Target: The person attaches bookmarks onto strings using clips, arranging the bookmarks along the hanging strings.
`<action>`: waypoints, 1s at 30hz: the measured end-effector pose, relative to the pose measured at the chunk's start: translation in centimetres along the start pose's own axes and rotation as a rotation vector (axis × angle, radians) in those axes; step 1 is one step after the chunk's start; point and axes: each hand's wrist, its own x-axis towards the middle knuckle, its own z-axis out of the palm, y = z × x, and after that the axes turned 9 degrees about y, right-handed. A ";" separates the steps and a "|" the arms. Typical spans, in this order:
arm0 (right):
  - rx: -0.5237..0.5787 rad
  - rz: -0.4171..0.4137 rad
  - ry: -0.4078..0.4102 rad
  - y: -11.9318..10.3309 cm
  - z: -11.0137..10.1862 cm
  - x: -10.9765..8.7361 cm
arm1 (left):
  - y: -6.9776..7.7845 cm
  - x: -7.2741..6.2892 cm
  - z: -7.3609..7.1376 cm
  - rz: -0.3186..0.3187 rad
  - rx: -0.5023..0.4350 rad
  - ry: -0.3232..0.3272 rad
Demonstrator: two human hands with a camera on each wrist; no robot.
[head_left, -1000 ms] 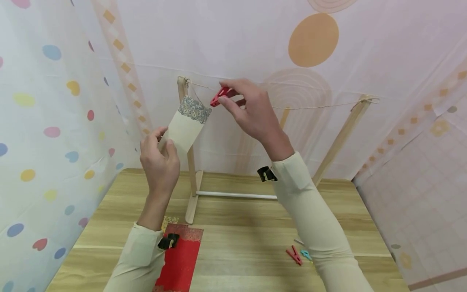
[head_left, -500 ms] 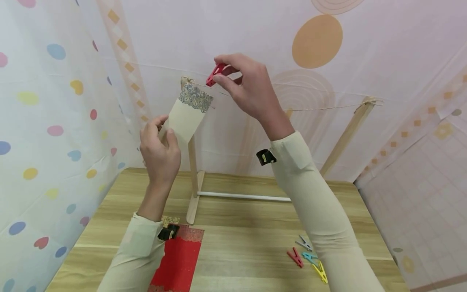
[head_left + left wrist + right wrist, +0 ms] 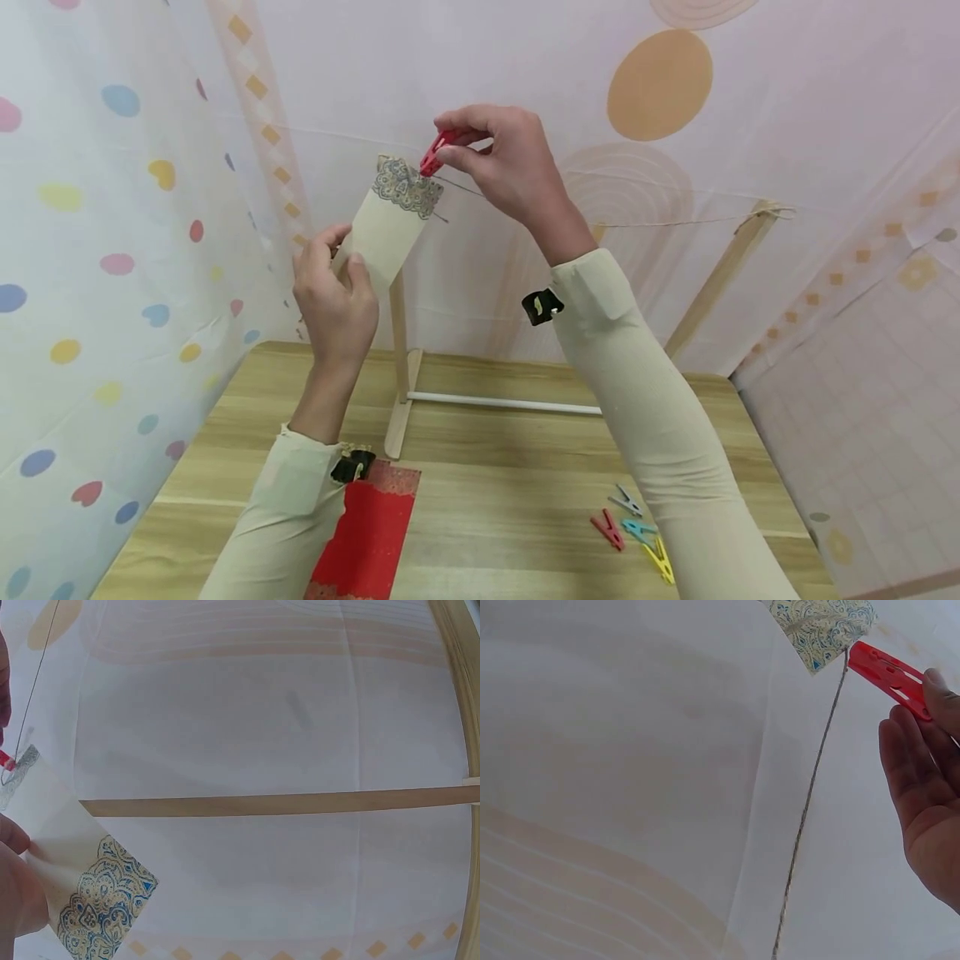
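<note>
My left hand (image 3: 336, 310) pinches a cream card (image 3: 385, 237) between thumb and fingers, holding it tilted up near the left post. A blue-and-gold lace pattern (image 3: 106, 904) decorates both ends of the card. In my right hand (image 3: 519, 171) a red clothespin (image 3: 433, 155) is gripped, its tip at the card's patterned top edge. The right wrist view has the clothespin's nose right at the twine (image 3: 808, 802), where the twine meets the card. Part of the card's lower end is hidden behind my left fingers in the head view.
Two wooden posts, the left post (image 3: 399, 333) and the right post (image 3: 720, 279), carry the twine; a white rod (image 3: 502, 403) runs low between them. A red card (image 3: 367, 533) lies on the table (image 3: 510, 508). Several clothespins (image 3: 609, 529) lie at the right, beside my forearm.
My right hand has risen and moved left, bringing the clothespin from beside the card onto its top edge. The left hand has raised the card slightly toward the twine.
</note>
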 end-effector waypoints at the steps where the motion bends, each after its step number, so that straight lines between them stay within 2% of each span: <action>1: 0.004 0.005 0.001 0.1 0.0 0.0 | 0.0 0.0 0.1 -0.011 -0.003 0.003; 7: 0.038 0.040 0.005 0.5 0.1 0.1 | 0.2 0.0 0.3 -0.025 -0.003 0.010; 14: 0.060 0.117 -0.009 0.7 0.3 0.2 | 0.3 -0.1 0.2 0.001 -0.012 0.010; 30: 0.089 0.146 -0.008 1.7 1.0 0.2 | 0.3 -0.4 0.4 0.007 -0.031 -0.002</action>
